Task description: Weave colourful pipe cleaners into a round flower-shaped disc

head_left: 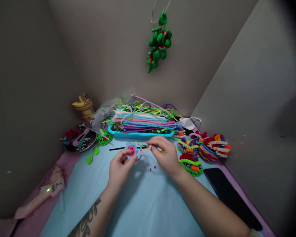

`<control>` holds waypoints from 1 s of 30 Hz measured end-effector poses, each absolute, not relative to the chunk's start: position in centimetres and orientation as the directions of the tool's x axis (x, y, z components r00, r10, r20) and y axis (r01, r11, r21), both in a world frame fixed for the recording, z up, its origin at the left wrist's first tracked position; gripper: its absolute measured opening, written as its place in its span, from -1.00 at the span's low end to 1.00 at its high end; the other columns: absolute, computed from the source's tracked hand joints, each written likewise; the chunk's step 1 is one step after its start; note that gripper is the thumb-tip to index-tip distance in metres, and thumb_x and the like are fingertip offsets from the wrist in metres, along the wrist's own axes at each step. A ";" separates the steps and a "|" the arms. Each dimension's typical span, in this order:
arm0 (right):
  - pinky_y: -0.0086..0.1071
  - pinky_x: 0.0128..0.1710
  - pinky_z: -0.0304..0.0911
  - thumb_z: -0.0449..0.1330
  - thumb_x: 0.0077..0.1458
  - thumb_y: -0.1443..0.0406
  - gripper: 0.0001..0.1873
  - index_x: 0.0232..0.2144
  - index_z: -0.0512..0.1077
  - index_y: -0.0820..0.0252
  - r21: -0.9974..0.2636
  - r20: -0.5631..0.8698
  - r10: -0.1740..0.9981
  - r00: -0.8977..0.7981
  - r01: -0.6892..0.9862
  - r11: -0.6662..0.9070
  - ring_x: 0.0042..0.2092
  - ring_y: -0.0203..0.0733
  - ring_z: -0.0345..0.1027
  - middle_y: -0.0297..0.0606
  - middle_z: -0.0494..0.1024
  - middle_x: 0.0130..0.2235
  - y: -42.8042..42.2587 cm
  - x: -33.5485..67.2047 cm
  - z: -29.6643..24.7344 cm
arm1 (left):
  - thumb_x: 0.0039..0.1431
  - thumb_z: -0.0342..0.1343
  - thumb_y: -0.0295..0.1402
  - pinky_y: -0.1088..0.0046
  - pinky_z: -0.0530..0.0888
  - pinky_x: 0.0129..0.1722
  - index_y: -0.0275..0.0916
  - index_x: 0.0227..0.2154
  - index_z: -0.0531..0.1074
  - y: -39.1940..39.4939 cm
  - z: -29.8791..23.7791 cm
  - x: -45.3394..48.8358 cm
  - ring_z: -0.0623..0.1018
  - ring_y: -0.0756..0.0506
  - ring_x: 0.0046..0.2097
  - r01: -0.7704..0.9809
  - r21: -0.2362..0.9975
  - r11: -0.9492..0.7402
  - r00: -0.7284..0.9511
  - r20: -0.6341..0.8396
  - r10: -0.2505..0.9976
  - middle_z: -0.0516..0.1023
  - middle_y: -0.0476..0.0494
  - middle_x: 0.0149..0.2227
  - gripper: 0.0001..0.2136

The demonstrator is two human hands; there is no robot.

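Between the fingers of my left hand (121, 166) is a small coiled pipe cleaner piece (131, 149), pink and red in the middle with light blue around it. My right hand (165, 153) pinches the end of a pale lilac pipe cleaner (145, 151) that runs across to the coil. Both hands are raised a little above the blue cloth. Behind the coil, a thin black stick (115, 149) lies on the cloth, partly hidden by the piece and my fingers. Two tiny red bits (153, 168) lie below my right hand.
A blue tray (140, 135) piled with pipe cleaners stands at the back. Finished colourful pipe cleaner pieces (191, 164) and a black phone (232, 197) are at right. A metal bowl (88, 143) and a pink glue gun (43, 197) are at left. Green crafted pods (160, 39) hang above.
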State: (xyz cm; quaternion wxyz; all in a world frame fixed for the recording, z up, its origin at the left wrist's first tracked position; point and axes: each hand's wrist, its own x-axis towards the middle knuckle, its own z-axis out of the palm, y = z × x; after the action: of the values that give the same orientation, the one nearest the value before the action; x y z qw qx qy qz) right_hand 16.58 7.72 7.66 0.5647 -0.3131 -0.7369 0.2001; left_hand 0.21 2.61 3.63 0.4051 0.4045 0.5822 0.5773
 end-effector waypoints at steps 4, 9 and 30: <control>-0.41 -0.29 0.31 0.14 0.01 0.49 -0.81 -0.41 0.49 0.15 -0.716 0.641 0.741 -0.202 0.190 0.671 -0.31 -0.28 0.42 -0.30 0.54 -0.40 7.4 16.5 8.1 | -0.17 0.29 -0.20 0.55 0.16 -0.54 -0.28 -0.35 0.47 2.4 3.7 0.3 0.24 0.05 -0.57 0.059 0.998 -0.007 -0.329 0.026 0.944 0.30 0.07 -0.63 -0.68; -0.42 -0.32 0.31 0.18 -0.01 0.44 -0.87 -0.42 0.49 0.15 -0.827 0.529 0.832 -0.164 0.118 0.549 -0.32 -0.27 0.41 -0.29 0.52 -0.38 7.6 16.8 8.1 | -0.12 0.24 -0.20 0.55 0.07 -0.58 -0.29 -0.35 0.48 2.3 4.1 0.2 0.13 0.07 -0.58 0.197 0.980 -0.040 -0.304 0.099 0.948 0.17 0.12 -0.67 -0.71; -0.48 -0.49 0.20 0.23 -0.12 0.28 -0.90 -0.51 0.42 0.21 -0.973 0.228 0.963 -0.147 0.010 0.231 -0.50 -0.35 0.27 -0.38 0.43 -0.54 8.5 16.7 8.2 | -0.14 0.26 -0.24 0.55 0.07 -0.57 -0.28 -0.40 0.48 2.1 4.5 0.3 0.12 0.08 -0.59 0.179 0.982 -0.062 -0.262 0.109 0.959 0.14 0.13 -0.68 -0.75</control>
State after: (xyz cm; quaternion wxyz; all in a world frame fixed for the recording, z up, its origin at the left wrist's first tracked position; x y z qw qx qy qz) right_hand 16.69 8.47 8.16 0.5100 -0.4077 -0.5964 0.4670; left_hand 0.26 2.10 4.50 0.3605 0.4887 0.5821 0.5406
